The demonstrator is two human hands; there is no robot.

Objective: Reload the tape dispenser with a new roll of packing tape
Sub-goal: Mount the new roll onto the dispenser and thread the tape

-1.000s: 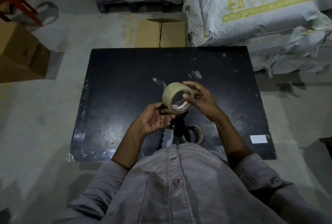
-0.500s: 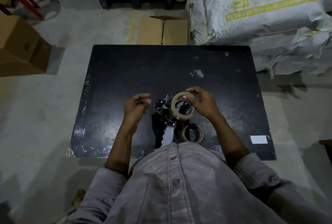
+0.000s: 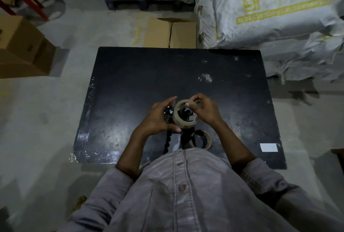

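Observation:
A new roll of clear packing tape (image 3: 177, 118) sits over the black tape dispenser (image 3: 168, 139), which lies on the black table (image 3: 130, 86) near its front edge. My right hand (image 3: 205, 109) pinches the roll's far rim with thumb and fingers. My left hand (image 3: 158, 118) wraps around the dispenser's head and touches the roll's left side. The dispenser's hub shows through the roll's centre hole; its handle runs toward my body and is partly hidden by my shirt. An empty brown cardboard core (image 3: 201, 139) lies just right of the handle.
A white label (image 3: 269, 147) is stuck near the table's front right corner. Cardboard boxes (image 3: 171, 33) stand behind the table and another box (image 3: 22, 45) at the left. Large white sacks (image 3: 270, 14) are piled at the back right. Concrete floor surrounds the table.
The roll was held up in both hands, then came down onto the dispenser with the right hand. My left hand let go, then returned and closed on the dispenser beside the roll.

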